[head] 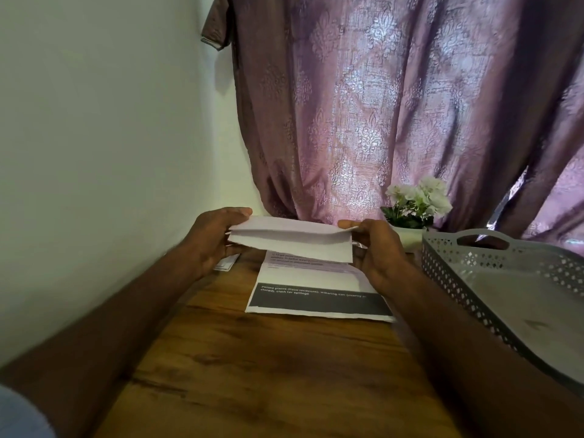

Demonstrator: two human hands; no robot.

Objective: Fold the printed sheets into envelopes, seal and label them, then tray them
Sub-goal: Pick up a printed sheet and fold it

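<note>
A: Wooden table (268,368), warm grain, running away to a pale wall (94,121) on the left and a mauve patterned curtain (395,105) across the far side.

B: And a white flowering plant (415,200) in its pot at the far edge, right up against that curtain.

A: Right side, a grey perforated tray (505,279) with a cut-out handle, its near corner running off the picture. Bare wood in the near half, between the 2 forearms.

B: Now the paper. 1 printed sheet (316,295) lies flat on the table, dark band along its near edge. Above it, a folded sheet (290,238) is lifted clear of the wood.

A: Left hand (211,238) grips its left end, thumb on top, fingers curled beneath. Right hand (379,248) pinches the right end, thumb on the upper fold.

B: A small white slip (226,263) peeks out beneath the left hand; what it is, I can't tell.
</note>
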